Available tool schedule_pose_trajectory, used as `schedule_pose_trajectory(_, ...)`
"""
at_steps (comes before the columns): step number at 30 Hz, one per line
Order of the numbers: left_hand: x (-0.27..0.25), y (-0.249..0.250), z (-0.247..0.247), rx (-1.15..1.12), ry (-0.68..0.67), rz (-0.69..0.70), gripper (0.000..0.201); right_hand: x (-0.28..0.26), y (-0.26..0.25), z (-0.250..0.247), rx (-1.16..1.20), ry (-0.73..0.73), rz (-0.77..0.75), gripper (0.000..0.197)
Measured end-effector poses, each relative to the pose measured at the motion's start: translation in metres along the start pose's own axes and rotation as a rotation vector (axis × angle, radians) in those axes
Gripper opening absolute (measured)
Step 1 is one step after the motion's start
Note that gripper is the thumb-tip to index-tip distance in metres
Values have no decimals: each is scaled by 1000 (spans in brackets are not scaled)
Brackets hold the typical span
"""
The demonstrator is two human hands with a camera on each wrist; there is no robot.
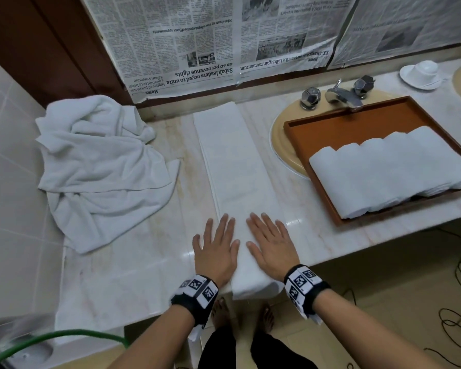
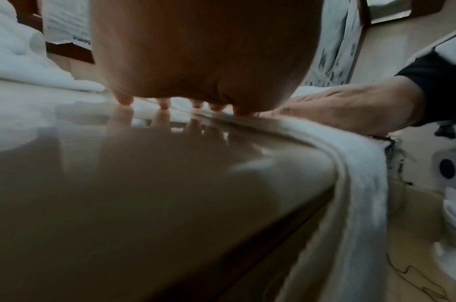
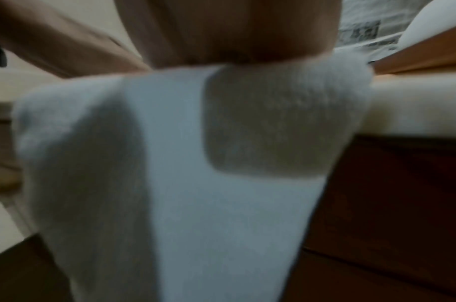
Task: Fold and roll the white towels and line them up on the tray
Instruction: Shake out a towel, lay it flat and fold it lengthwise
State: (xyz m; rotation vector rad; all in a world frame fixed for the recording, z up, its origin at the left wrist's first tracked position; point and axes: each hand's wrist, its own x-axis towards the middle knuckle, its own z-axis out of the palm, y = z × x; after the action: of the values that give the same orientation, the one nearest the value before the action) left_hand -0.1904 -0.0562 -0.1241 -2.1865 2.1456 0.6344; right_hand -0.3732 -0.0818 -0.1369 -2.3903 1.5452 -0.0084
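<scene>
- Both hands lay flat, fingers straight, gripping nothing: left hand point(image 1: 215, 250) at the folded towel's point(image 1: 237, 166) left edge, right hand point(image 1: 272, 245) upon it.
- Towel strip lay along the counter point(image 1: 133, 262), near end overhanging.
- Judged soft, light, limp; take the near end for rolling.
- Tray point(image 1: 357, 126) held rolled towels point(image 1: 389, 169).

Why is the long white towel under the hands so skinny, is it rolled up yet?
Folded, not rolled: the long white towel lies flat as a narrow strip on the marble counter, its near end hanging over the edge.
</scene>
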Motion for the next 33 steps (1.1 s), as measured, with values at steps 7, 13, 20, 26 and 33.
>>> schedule_pose_trajectory(7,-9,8,15,-63,70,-149,56,-16,36,-2,-2,-54,137,66)
schedule_pose_trajectory(13,-32,43,35,-67,111,-141,56,-21,7,-1,65,-18,11,64)
schedule_pose_trajectory(20,-40,31,33,-96,123,-303,53,-32,40,3,6,-34,62,60)
schedule_pose_trajectory(26,-45,44,31,-102,135,-215,53,-35,25,-9,59,-26,14,60)
schedule_pose_trajectory(33,-45,38,29,-100,84,-250,54,-24,35,-3,-15,-79,42,64)
